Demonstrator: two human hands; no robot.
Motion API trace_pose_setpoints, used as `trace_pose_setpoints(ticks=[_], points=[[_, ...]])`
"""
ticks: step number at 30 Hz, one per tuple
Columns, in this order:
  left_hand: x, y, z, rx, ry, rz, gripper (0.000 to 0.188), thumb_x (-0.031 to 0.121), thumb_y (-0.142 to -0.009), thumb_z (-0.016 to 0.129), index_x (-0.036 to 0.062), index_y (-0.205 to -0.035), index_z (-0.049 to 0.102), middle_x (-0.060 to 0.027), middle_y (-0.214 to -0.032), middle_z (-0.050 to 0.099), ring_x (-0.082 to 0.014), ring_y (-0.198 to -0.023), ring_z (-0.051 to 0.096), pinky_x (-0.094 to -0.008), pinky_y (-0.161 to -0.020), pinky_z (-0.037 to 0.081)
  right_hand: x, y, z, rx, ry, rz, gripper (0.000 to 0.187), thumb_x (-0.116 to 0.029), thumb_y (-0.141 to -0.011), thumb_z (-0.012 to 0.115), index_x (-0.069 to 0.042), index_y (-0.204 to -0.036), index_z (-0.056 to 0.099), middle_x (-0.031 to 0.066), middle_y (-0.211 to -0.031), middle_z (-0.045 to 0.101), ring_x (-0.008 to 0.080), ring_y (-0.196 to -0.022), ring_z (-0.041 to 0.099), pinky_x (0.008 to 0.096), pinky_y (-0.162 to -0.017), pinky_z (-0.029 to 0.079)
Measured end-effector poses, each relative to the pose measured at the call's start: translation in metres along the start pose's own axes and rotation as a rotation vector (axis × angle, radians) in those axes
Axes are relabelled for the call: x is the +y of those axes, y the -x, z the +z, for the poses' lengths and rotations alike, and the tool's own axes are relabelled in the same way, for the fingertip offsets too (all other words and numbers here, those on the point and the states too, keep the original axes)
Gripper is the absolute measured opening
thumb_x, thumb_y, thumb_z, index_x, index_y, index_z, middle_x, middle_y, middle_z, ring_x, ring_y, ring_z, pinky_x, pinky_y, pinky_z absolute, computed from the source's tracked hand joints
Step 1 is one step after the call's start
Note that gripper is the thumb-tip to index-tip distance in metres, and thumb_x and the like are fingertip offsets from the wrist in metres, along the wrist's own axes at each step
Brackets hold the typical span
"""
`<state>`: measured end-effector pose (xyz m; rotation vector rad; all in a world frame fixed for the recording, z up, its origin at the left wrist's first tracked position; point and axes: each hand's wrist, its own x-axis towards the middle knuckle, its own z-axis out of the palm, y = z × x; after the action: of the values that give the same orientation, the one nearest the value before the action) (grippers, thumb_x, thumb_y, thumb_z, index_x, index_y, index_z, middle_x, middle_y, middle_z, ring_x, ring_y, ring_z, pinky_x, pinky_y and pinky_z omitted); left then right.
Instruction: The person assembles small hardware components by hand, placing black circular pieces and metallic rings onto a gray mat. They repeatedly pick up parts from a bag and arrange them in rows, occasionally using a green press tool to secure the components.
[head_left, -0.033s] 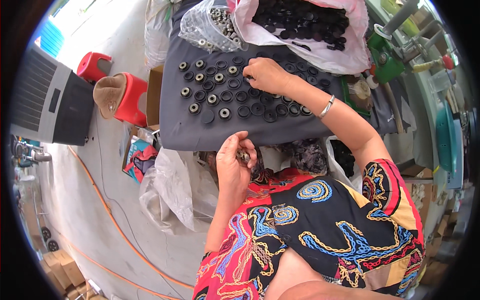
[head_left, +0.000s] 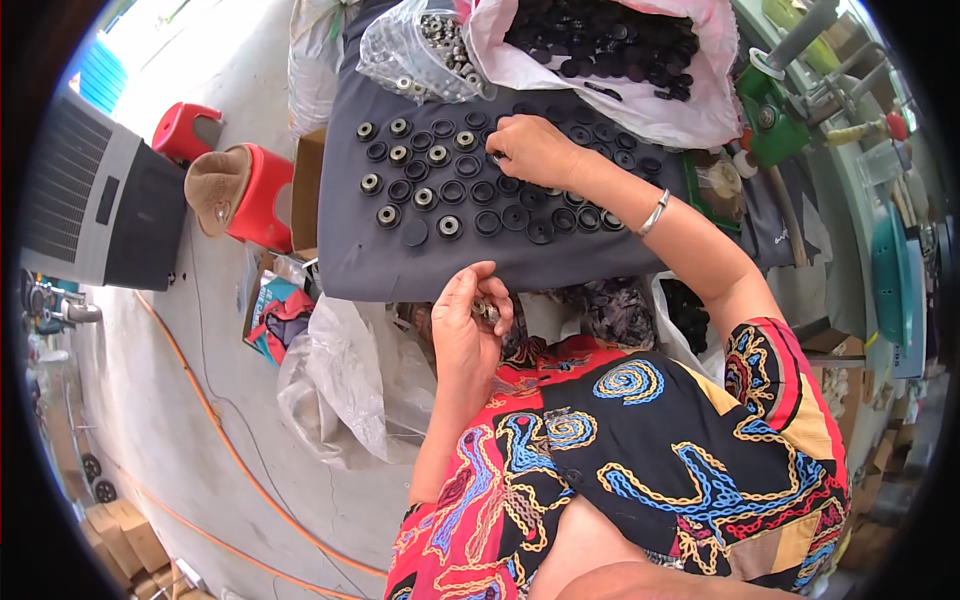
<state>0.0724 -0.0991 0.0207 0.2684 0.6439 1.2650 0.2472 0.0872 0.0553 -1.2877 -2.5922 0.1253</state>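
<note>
The right hand (head_left: 535, 150) is lowered over the desk (head_left: 375, 262), thumb and fingers drawn together at a small dark piece; the fingers mask it, so a firm grip cannot be told. The left hand (head_left: 468, 315), palm up off the near edge, has its fingers curled around small metal pieces (head_left: 486, 311), whose direction is hidden. Black rings (head_left: 464, 193) lie left, near and right of the right hand, flat, faces upward; being round, they show no long axis. Metal rings (head_left: 438, 150) sit in several, mostly at the left. A plain black disc (head_left: 415, 234) lies nearest the front left. Beyond, at the far side, stand a clear bag (head_left: 385, 50) of metal parts and, to its right, a pale sack (head_left: 690, 115) of black discs.
</note>
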Motion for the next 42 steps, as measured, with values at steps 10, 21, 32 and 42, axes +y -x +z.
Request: trace_pose_setpoints(ticks=[10,21,32,42], points=[[0.002,-0.003,-0.003,-0.004,-0.003,-0.008,0.028,0.023,-0.1,0.047,-0.0009,-0.104,0.06,-0.0095,-0.077,0.062,-0.0163,-0.058,0.056,-0.0246,-0.046,0.037,0.0,-0.008,0.007,-0.008,0.095,-0.044,0.01,-0.007,-0.074,0.064,-0.002,-0.081,0.067,0.0152,-0.083,0.06,0.0336,-0.083,0.061,0.0422,-0.077,0.05],[-0.001,-0.001,0.007,0.009,-0.028,-0.038,0.047,0.036,-0.104,0.027,-0.0019,-0.11,0.054,-0.0125,-0.087,0.062,-0.0193,-0.072,0.06,-0.0296,-0.052,0.04,-0.057,0.043,-0.025,0.304,0.121,-0.357,0.01,-0.019,-0.071,0.062,-0.01,-0.071,0.064,0.0064,-0.08,0.059,0.0246,-0.081,0.058,0.0374,-0.071,0.047],[-0.025,0.004,0.022,0.128,-0.037,-0.067,0.045,0.038,-0.103,0.026,0.0041,-0.111,0.055,-0.0085,-0.107,0.061,-0.0202,-0.102,0.059,-0.0343,-0.084,0.047,-0.112,0.113,0.005,0.02,-0.201,-0.271,0.018,-0.014,-0.07,0.065,-0.003,-0.084,0.065,0.0052,-0.091,0.063,0.0223,-0.088,0.056,0.0362,-0.081,0.043],[-0.009,0.004,0.006,0.031,-0.055,-0.032,0.043,0.035,-0.104,0.03,-0.0008,-0.112,0.051,-0.0099,-0.082,0.058,-0.0163,-0.062,0.053,-0.0273,-0.05,0.036,-0.053,0.077,-0.019,0.175,-0.266,-0.082,0.014,-0.008,-0.072,0.065,-0.003,-0.085,0.064,0.012,-0.083,0.062,0.0294,-0.082,0.061,0.0387,-0.073,0.051]])
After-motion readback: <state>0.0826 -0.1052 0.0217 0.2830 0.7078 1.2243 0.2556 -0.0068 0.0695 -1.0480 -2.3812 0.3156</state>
